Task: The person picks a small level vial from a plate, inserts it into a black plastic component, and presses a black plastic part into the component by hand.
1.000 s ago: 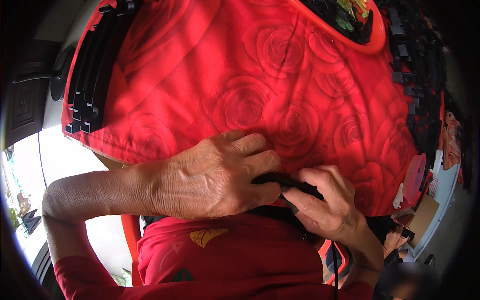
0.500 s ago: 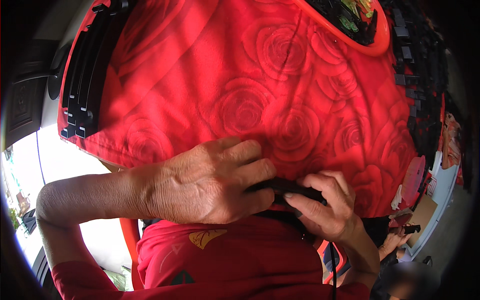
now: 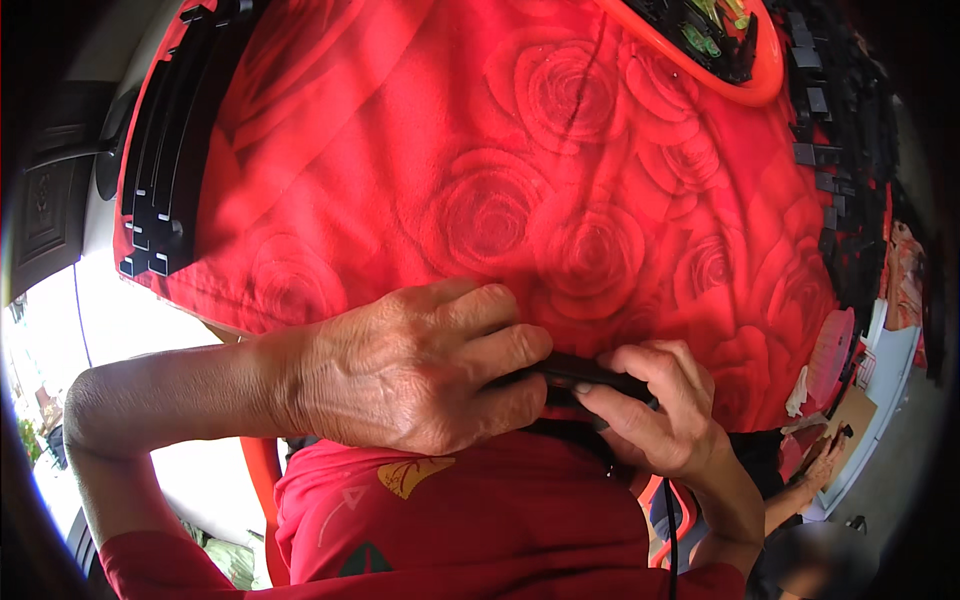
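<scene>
Close to my body, at the near edge of the cloth, both hands grip a long black plastic piece (image 3: 578, 368). My left hand (image 3: 430, 365) is closed around its left end, the fingers curled and hiding that part. My right hand (image 3: 660, 402) pinches the other end between thumb and fingers. The middle of the piece shows between the hands; its underside and both ends are hard to make out.
Several long black rails (image 3: 190, 150) lie side by side along the table's left edge. A red basket (image 3: 765, 85) with black and greenish small parts stands at the far right. Beside it are piled black pieces (image 3: 818, 100). Another person's hand (image 3: 825, 462) is at the lower right.
My hands keep their grip on the black piece with barely any movement. At the lower right, the other person's hand has moved up and to the right.
</scene>
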